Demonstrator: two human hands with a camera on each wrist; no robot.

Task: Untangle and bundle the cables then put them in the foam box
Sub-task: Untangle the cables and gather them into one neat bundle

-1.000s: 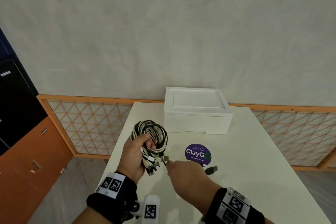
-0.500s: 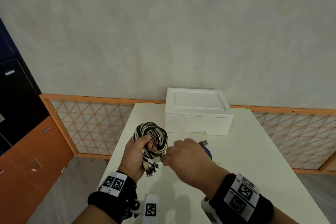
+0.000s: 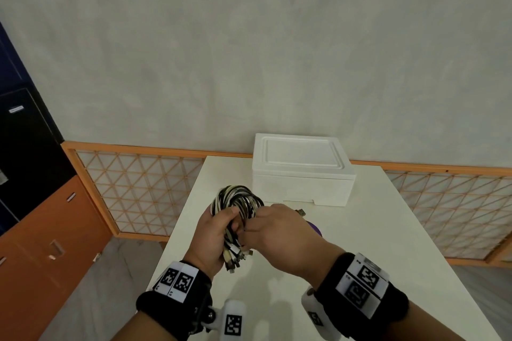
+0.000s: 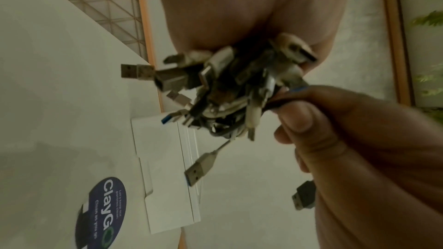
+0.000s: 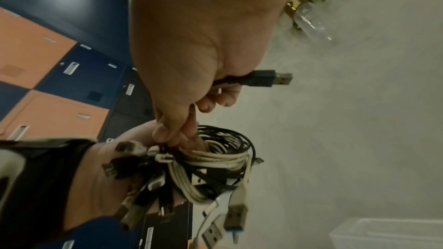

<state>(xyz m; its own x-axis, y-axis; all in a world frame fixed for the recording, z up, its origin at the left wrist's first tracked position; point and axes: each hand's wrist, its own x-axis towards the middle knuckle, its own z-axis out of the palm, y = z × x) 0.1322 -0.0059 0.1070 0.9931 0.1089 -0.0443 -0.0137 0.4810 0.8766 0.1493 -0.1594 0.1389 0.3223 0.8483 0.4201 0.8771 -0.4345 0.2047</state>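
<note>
My left hand [image 3: 214, 232] grips a coiled bundle of black and white cables [image 3: 238, 199] above the white table [image 3: 360, 257], with several plug ends hanging below the fist [image 4: 215, 75]. My right hand [image 3: 273, 230] pinches a black cable [image 5: 251, 79] against the bundle [image 5: 220, 158]; its USB plug sticks out past the fingers. The closed white foam box [image 3: 299, 169] stands behind the hands at the table's far edge.
A purple round ClayGo sticker [image 4: 103, 211] lies on the table, mostly hidden by my right hand in the head view. An orange lattice railing [image 3: 138, 188] runs behind the table. Orange and dark lockers [image 3: 33, 202] stand to the left.
My right hand has risen from near the table and closed in on the bundle, bringing the black cable's plug up with it. The left hand has held the bundle nearly still.
</note>
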